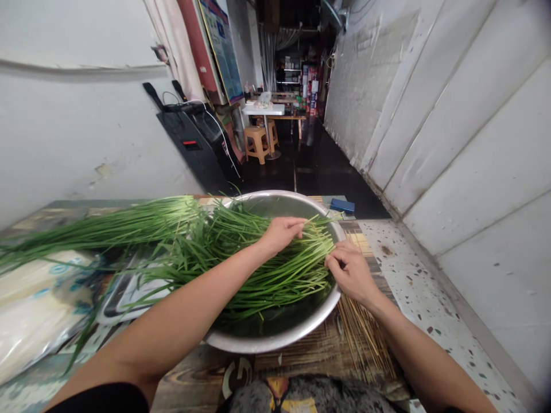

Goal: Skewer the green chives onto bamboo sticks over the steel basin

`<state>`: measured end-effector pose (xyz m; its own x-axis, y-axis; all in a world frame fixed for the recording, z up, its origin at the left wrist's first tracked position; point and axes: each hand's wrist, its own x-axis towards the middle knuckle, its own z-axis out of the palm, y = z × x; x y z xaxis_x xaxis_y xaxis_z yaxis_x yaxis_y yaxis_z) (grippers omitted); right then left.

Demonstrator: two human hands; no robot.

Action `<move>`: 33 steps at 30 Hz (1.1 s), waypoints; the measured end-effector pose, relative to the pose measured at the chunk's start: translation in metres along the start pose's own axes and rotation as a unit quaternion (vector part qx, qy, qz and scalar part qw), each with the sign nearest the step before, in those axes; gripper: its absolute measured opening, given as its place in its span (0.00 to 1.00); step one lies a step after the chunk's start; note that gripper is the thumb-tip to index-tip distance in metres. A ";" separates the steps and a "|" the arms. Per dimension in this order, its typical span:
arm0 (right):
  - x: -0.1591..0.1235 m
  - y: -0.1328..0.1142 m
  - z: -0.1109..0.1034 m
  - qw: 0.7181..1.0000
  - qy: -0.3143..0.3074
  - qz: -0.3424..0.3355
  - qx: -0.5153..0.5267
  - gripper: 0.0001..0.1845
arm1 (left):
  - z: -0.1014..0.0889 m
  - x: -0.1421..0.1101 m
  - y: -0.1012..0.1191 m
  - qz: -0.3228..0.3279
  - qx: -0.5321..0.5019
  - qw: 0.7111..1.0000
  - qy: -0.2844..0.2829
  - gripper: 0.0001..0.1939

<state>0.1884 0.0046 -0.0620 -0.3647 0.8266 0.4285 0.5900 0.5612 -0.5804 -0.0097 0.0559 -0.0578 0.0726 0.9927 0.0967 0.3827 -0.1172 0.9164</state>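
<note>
A large metal bowl (275, 344) holds a heap of long green garlic chives (275, 281), their pale stalk ends toward the right rim. Over the heap, my left hand (279, 236) is closed, thumb and finger pinching thin chive stalks. My right hand (353, 269) rests at the bowl's right rim by the stalk ends, fingers curled together; what lies inside them is hidden. Below and behind that hand, several thin bamboo skewers (365, 338) lie on the wood-patterned table surface (189, 378).
More chives (129, 221) lie left of the bowl, above a white tray (124, 298) and a clear plastic package (38, 310). A blue box (342, 206) sits beyond the rim. Farther off are a black machine (193, 143), a white table (275, 109) and stools (257, 140). A wall (486, 160) runs along the right.
</note>
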 end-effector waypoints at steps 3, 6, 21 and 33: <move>0.000 0.001 0.001 1.000 -0.001 0.000 -0.001 0.16 | 0.000 0.000 0.001 -0.002 -0.002 1.000 0.000 0.14; 0.000 0.001 0.001 1.000 -0.002 -0.002 0.000 0.16 | 0.000 -0.001 0.001 0.003 -0.002 1.000 0.001 0.14; -0.001 0.001 0.002 1.000 0.005 0.007 -0.003 0.16 | -0.002 0.005 -0.012 0.080 0.045 0.996 -0.002 0.14; -0.001 0.001 0.003 1.000 0.025 0.008 -0.002 0.17 | -0.021 0.007 0.006 0.164 0.219 0.958 -0.090 0.14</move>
<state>0.1868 0.0046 -0.0650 -0.3183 0.8323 0.4539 0.5990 0.5477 -0.5842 -0.0264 0.0628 -0.0432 0.3978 0.8836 0.2469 0.6590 -0.4625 0.5931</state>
